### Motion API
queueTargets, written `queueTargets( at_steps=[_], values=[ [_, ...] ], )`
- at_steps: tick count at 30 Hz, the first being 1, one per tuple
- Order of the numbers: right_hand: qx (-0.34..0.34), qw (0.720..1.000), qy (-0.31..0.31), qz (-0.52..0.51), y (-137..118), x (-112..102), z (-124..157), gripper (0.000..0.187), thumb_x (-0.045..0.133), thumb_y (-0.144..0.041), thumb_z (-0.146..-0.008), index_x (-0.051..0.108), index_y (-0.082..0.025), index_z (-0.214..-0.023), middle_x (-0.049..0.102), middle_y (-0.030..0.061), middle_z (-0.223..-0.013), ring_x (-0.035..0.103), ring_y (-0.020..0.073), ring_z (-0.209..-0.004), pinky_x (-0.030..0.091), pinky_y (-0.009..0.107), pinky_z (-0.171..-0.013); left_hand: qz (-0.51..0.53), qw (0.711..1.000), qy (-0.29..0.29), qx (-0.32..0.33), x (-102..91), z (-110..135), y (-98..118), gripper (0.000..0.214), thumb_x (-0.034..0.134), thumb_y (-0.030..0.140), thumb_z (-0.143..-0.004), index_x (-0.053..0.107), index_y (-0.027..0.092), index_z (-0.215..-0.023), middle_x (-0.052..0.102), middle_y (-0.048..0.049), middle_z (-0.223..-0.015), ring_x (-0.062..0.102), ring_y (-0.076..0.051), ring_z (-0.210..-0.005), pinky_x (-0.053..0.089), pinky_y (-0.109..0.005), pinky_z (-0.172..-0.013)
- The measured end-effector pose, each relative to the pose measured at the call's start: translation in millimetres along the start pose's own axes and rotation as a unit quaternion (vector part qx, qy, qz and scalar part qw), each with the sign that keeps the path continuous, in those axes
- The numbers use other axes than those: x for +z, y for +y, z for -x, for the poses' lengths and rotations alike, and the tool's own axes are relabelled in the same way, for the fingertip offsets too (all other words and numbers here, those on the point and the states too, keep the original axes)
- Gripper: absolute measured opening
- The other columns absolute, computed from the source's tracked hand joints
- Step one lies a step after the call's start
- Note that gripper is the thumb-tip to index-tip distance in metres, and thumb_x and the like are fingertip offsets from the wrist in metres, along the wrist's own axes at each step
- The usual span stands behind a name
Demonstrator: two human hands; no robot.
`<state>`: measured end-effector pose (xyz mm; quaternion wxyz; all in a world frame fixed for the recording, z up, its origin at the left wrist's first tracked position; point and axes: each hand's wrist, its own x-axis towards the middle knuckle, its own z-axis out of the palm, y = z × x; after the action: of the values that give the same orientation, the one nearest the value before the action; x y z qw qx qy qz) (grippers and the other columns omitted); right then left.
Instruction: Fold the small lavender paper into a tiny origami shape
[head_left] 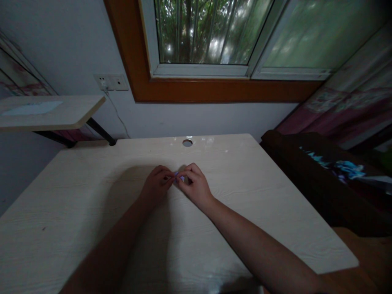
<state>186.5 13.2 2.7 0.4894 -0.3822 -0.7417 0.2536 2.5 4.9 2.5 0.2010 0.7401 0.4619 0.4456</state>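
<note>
A small purplish object (181, 177) is pinched by the bare left hand (155, 183) and right hand (196, 184), apparently for fine control, over the pale wood-grain table (245, 175); a round hole (187, 143) is cut beyond, presumably for cables.

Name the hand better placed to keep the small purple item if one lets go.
Probably the right hand: the small purple item shows mainly inside its thumb-and-forefinger loop, while the left hand seems to meet only its left edge. Part is hidden.
</note>
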Motion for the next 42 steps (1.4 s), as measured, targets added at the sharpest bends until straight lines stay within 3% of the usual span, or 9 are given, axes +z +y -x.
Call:
queueTargets(
  at_steps=[16, 24, 31, 42],
  values=[
    [0.013, 1.0, -0.003, 0.018, -1, -1, -3, 0.008, 0.067, -0.018, -0.08, 0.07, -0.023, -0.085, 0.053, 0.0029, -0.086, 0.05, 0.0142, -0.069, 0.043, 0.028, -0.061, 0.003, 1.0, 0.016, -0.004, -8.6, 0, 0, 0.006, 0.067, 0.024, -0.084, 0.071, 0.021, -0.082, 0.065, -0.0061, -0.088, 0.06, -0.018, -0.083, 0.05, -0.032, -0.078],
    [0.078, 0.995, 0.056, -0.03, 9, -3, -7, 0.005, 0.065, -0.019, -0.081, 0.069, -0.021, -0.08, 0.054, 0.0023, -0.083, 0.05, 0.0132, -0.065, 0.043, 0.028, -0.06, 0.03, 0.997, 0.062, -0.04, -14.7, 1, -3, 0.006, 0.065, 0.022, -0.085, 0.07, 0.02, -0.084, 0.062, -0.0047, -0.09, 0.061, -0.014, -0.078, 0.052, -0.026, -0.073],
    [0.069, 0.995, -0.027, -0.06, 3, -4, -7, 0.012, 0.066, -0.03, -0.087, 0.072, -0.024, -0.095, 0.064, 0.0043, -0.089, 0.052, 0.013, -0.062, 0.044, 0.028, -0.06, 0.03, 0.998, 0.046, -0.024, -12.6, 0, 3, 0.007, 0.066, 0.025, -0.086, 0.071, 0.02, -0.085, 0.063, -0.0046, -0.09, 0.061, -0.014, -0.079, 0.053, -0.026, -0.074],
    [0.051, 0.997, -0.033, -0.053, 9, -1, -5, 0.009, 0.065, -0.027, -0.088, 0.069, -0.021, -0.084, 0.058, 0.0015, -0.078, 0.051, 0.0122, -0.062, 0.042, 0.026, -0.059, 0.016, 0.999, 0.029, 0.022, -9.4, 1, -4, 0.003, 0.067, 0.02, -0.084, 0.07, 0.019, -0.086, 0.063, -0.0056, -0.09, 0.06, -0.015, -0.078, 0.053, -0.027, -0.07]
  ],
)
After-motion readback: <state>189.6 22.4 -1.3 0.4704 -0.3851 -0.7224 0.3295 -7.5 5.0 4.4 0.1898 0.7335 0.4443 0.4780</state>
